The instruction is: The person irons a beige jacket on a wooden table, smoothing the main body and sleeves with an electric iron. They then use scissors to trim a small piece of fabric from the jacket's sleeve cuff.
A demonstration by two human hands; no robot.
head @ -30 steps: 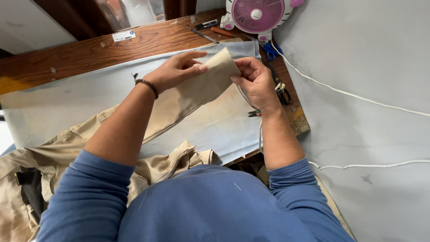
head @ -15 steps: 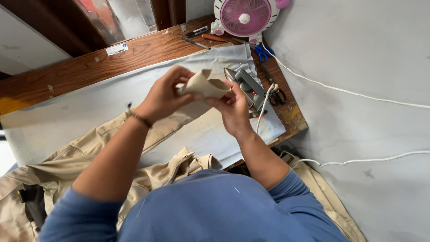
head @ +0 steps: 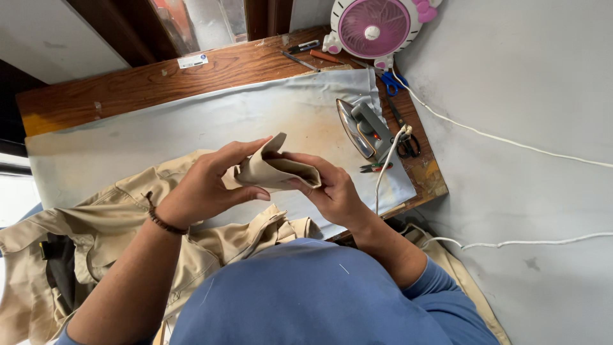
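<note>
Both of my hands hold up a folded end of a beige fabric strip (head: 276, 169) above the padded ironing table (head: 191, 124). My left hand (head: 207, 185), with a dark beaded bracelet on its wrist, grips the strip's left side. On the right side, my right hand (head: 329, 188) pinches the fold with its fingers. The strip runs down to a beige garment (head: 108, 230) lying over the table's near edge and my lap.
An electric iron (head: 364, 128) lies on its side at the table's right end, its white cord trailing off. Black scissors (head: 407, 144), blue scissors (head: 389, 82), pens and a pink fan (head: 377, 25) sit along the wooden edge. A grey wall is on the right.
My hands have drawn back toward my body and lowered, folding the strip's end over into a tighter bundle. The iron, hidden a second ago, is now in full view.
</note>
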